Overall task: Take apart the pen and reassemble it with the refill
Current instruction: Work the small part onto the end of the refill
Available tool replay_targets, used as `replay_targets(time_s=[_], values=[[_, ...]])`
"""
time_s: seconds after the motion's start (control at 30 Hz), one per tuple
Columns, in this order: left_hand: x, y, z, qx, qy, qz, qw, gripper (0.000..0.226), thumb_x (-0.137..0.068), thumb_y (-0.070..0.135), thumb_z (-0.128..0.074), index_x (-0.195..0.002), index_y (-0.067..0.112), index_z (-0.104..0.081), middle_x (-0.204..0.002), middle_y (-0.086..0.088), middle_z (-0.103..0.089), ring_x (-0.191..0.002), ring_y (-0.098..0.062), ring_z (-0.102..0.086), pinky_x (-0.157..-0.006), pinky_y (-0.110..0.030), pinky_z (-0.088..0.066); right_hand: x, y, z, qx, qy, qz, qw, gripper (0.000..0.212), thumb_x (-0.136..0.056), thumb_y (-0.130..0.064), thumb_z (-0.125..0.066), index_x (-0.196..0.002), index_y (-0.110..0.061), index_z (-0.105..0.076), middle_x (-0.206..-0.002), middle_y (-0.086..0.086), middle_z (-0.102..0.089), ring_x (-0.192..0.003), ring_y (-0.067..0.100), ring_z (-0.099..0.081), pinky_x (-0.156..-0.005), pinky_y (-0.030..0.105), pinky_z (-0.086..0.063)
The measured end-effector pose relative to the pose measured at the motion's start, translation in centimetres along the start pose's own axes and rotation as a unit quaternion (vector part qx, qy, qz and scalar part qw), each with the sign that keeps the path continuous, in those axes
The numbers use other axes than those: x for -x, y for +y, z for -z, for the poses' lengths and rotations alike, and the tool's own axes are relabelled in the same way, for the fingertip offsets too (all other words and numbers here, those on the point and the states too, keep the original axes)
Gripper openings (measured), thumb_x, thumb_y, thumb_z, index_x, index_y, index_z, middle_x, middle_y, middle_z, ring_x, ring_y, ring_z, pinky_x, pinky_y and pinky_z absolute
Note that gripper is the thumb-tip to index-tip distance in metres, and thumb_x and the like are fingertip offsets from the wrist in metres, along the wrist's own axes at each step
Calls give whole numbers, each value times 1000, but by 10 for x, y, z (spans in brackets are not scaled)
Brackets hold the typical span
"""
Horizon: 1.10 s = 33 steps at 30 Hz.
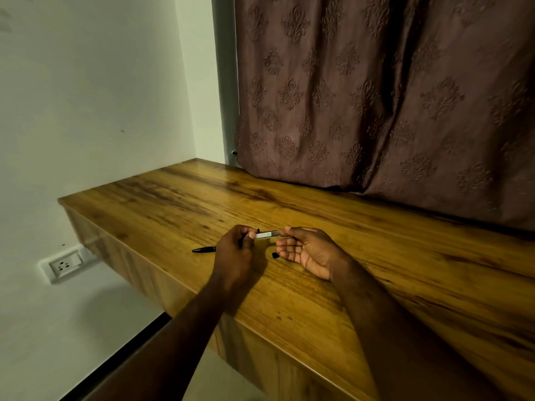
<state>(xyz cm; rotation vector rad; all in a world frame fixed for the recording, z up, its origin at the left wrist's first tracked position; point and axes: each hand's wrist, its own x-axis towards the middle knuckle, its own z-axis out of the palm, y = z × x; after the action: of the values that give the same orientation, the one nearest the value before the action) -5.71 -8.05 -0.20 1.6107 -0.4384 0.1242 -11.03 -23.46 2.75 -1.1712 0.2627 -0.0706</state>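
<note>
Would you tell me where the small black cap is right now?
In the head view, the small black cap lies on the wooden table, just below the right hand.

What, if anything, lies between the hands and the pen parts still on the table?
Nothing visible does. The black pen section lies on the bare table just left of the left hand, and the small black piece sits beside the right hand. Both hands hold the barrel.

Both hands (236, 250) (307, 253) close together, fingertips pinched.
</note>
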Motion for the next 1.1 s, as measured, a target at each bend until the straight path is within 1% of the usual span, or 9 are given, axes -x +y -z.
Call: replay_targets(time_s=[0.13,0.23,0.37,0.5,0.6,0.8,0.87,1.0,1.1], values=[[0,0,0,5,6,2,1000,14,-96,15,-51,-89,11,-63,-76,-3,-64,-70,-13,-58,-64,-29,-47,0,1,1,11,-7,10,1000,14,-90,-10,-59,-94,3,-63,-74,17,-66,-60,21,-66,-54,25,-56],[0,0,0,-4,7,-1,1000,14,-96,15,-52,-89,11,-63,-74,-2,-62,-68,-13,-56,-61,-28,-45,1,3,0,26,-8,18,999,12,-90,-8,-59,-94,3,-63,-75,16,-65,-61,21,-65,-54,24,-56],[-1,-3,1,-10,-1,-7,1000,14,-96,17,-53,-89,12,-64,-78,-9,-64,-71,-15,-57,-63,-34,-47,-2,5,0,38,-1,26,999,15,-90,-5,-59,-98,6,-63,-77,18,-66,-59,19,-66,-54,23,-56],[-2,-5,2,-13,-3,-7,1000,13,-96,18,-53,-90,13,-63,-74,-3,-61,-65,-12,-53,-59,-31,-43,-2,6,0,40,3,28,999,16,-90,-4,-59,-101,7,-61,-77,17,-66,-57,18,-67,-53,23,-56],[-3,-6,2,-7,-3,-4,1000,13,-95,18,-53,-88,13,-63,-72,-1,-60,-62,-12,-51,-58,-32,-41,-3,7,0,46,7,35,998,15,-90,-3,-58,-100,7,-61,-77,17,-66,-56,17,-66,-52,23,-55],[-1,-6,4,22,-7,12,1000,15,-96,22,-51,-87,20,-63,-76,-3,-62,-69,-16,-56,-64,-37,-45,-2,7,2,66,21,63,996,8,-91,-5,-58,-94,2,-61,-75,15,-66,-54,16,-64,-49,23,-54],[-1,-4,4,37,-6,21,999,17,-96,20,-51,-85,21,-64,-76,-6,-63,-69,-17,-56,-63,-36,-46,-3,7,3,68,29,76,994,6,-91,-5,-58,-91,1,-61,-74,15,-66,-52,15,-64,-48,23,-53],[1,-1,2,42,-3,16,999,19,-97,14,-51,-82,19,-63,-69,0,-60,-63,-11,-54,-59,-29,-43,-3,7,4,71,26,85,994,7,-91,-6,-58,-92,1,-60,-75,16,-65,-53,15,-63,-48,24,-53],[-1,-3,3,36,-5,11,999,19,-96,14,-51,-82,20,-62,-70,0,-62,-64,-12,-55,-61,-32,-43,-3,7,3,71,24,89,993,7,-91,-6,-58,-91,0,-60,-74,15,-65,-54,17,-63,-48,24,-53]])
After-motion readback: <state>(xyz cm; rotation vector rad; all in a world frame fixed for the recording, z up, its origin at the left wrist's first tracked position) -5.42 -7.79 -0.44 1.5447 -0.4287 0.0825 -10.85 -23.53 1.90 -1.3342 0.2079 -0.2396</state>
